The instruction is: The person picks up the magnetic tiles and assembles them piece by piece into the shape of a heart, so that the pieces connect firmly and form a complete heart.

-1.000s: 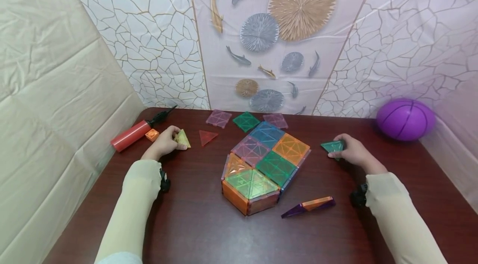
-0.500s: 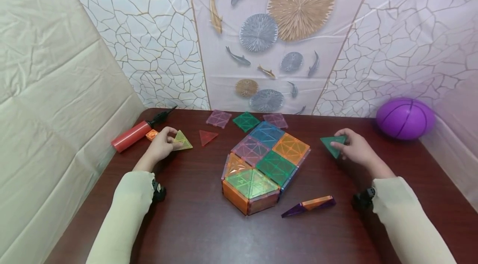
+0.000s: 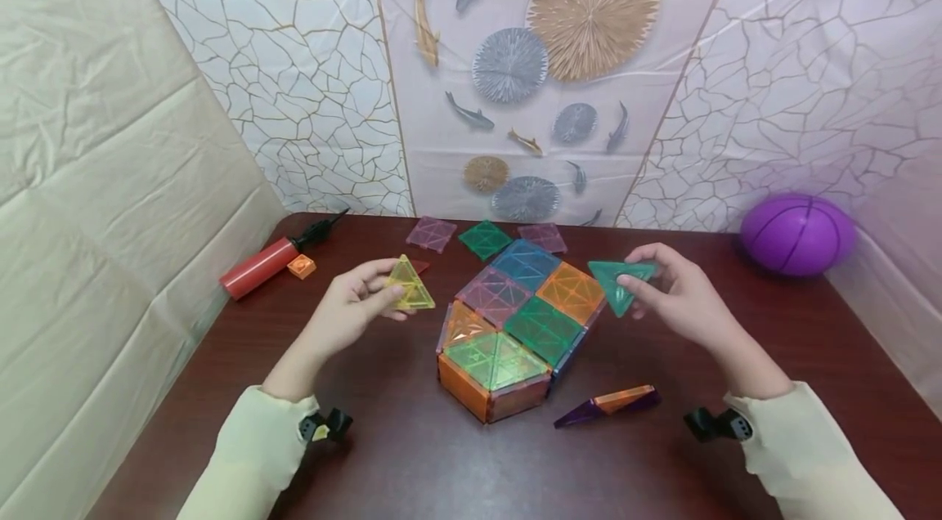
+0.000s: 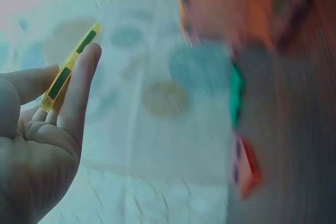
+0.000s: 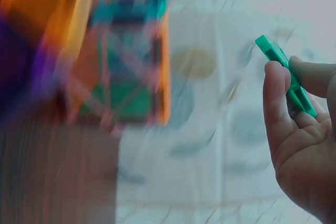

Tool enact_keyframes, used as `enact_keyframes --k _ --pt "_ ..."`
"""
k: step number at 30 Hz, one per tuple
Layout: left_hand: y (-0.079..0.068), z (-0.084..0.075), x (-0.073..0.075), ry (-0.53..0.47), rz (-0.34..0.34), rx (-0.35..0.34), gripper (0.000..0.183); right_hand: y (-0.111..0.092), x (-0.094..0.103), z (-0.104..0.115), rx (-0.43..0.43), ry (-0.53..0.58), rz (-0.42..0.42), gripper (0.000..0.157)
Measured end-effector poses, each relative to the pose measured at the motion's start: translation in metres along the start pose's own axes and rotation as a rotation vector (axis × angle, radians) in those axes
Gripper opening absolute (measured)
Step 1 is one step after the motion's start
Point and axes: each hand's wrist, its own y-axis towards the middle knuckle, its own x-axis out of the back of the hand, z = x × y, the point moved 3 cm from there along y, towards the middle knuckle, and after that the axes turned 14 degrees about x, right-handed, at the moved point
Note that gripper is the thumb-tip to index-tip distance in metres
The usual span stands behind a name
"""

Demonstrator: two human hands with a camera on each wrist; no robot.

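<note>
My left hand [image 3: 342, 307] pinches a yellow triangular magnetic tile [image 3: 414, 289] between thumb and fingers, raised off the table. In the left wrist view the yellow tile [image 4: 59, 82] appears edge-on. On the other side, my right hand [image 3: 684, 299] holds a green triangular magnetic tile [image 3: 605, 275] the same way, thumb on its near face. Between the hands stands a low box-like structure [image 3: 545, 329] of see-through tiles, its top made of blue, purple, orange and green squares with triangles at the near end. A red triangular tile [image 3: 419, 266] is mostly hidden behind my left hand.
Two purple square tiles [image 3: 431, 233] and a green one [image 3: 485, 239] lie along the back. A small orange-and-purple tile piece [image 3: 624, 400] lies at front right. At left are a red hand pump [image 3: 257, 267] and an orange block [image 3: 301, 266]; a purple ball [image 3: 798, 235] sits far right.
Both hands have lifted their triangular tiles and moved inward toward the structure: the left hand rightward with the yellow one, the right hand leftward with the green one. The structure has stayed put.
</note>
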Motion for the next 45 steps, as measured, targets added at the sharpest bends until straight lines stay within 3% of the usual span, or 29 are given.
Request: enact_keyframes --k 3,10,19,23,27,34,38,45 --pt "-0.008 -0.011 -0.024 -0.043 0.073 -0.031 0.04 -0.003 -0.011 0.022 0.05 0.039 -0.028 0.021" --pt "-0.02 -0.024 -0.071 -0.044 0.225 -0.05 0.045 -0.015 -0.042 0.061 0.159 0.171 -0.104 0.021" --pt "-0.027 -0.032 -0.102 -0.053 0.306 -0.133 0.042 -0.029 -0.076 0.086 0.212 0.395 -0.107 0.022" --pt "-0.028 -0.033 -0.109 -0.051 0.332 -0.155 0.039 -0.031 -0.081 0.089 0.23 0.425 -0.118 0.022" --pt "-0.029 -0.034 -0.109 0.011 0.329 -0.2 0.036 -0.034 -0.083 0.089 0.211 0.372 -0.096 0.022" --pt "-0.032 -0.038 -0.109 0.193 0.345 -0.35 0.027 -0.038 -0.086 0.088 0.175 0.238 0.071 0.018" --pt "-0.032 -0.041 -0.11 0.246 0.34 -0.372 0.023 -0.038 -0.088 0.09 0.208 0.271 0.106 0.014" --pt "-0.026 -0.044 -0.107 0.285 0.338 -0.361 0.025 -0.039 -0.088 0.09 0.225 0.294 0.068 0.013"
